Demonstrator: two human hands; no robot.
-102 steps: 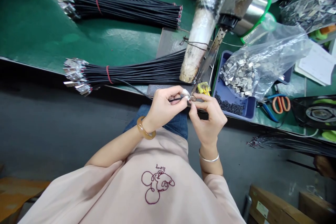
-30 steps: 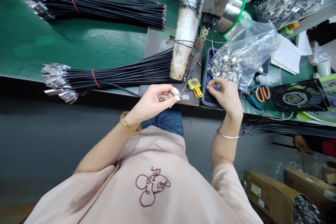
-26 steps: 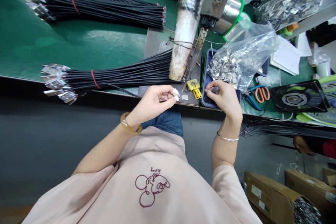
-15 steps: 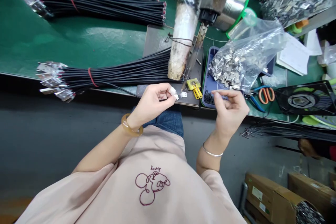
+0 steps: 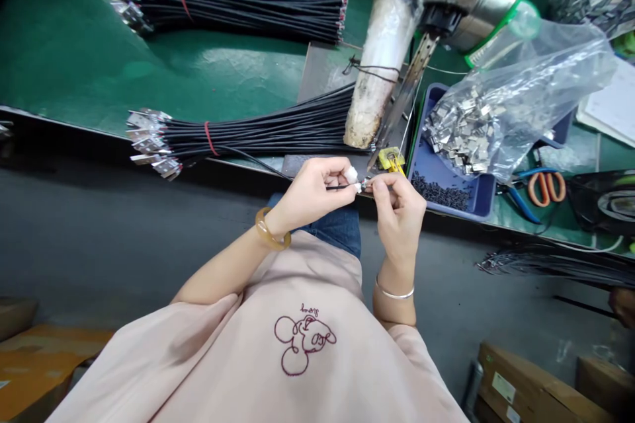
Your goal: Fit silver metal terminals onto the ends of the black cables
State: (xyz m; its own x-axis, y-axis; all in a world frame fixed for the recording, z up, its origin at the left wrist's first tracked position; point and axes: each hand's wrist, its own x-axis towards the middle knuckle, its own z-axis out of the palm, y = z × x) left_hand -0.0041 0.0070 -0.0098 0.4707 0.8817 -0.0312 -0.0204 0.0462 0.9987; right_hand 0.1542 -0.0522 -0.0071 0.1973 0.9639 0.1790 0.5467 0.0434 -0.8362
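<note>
My left hand (image 5: 321,188), with white wrapping on its fingertips, pinches a black cable (image 5: 340,187) close to its end. A small metal connector end (image 5: 364,183) sticks out past these fingers. My right hand (image 5: 399,203) is closed in a pinch right at that end, thumb against forefinger. Whatever lies between its fingertips is too small to make out. Just behind the hands lies a yellow clip-like piece with a sponge (image 5: 391,159). The tip of a soldering iron (image 5: 384,135) points down beside a white wrapped tube (image 5: 370,102).
Banded bundles of black cables (image 5: 258,132) lie at left on the green table (image 5: 238,73). At right, a blue tray (image 5: 483,201) holds small black parts and a plastic bag of metal connectors (image 5: 464,129). Orange-handled scissors (image 5: 546,186), blue-handled pliers (image 5: 523,203) and a solder spool (image 5: 489,10) are farther right.
My right hand has moved left from over the blue tray's small black parts to the cable end at my left fingertips. The whole view has shifted, with things appearing farther right.
</note>
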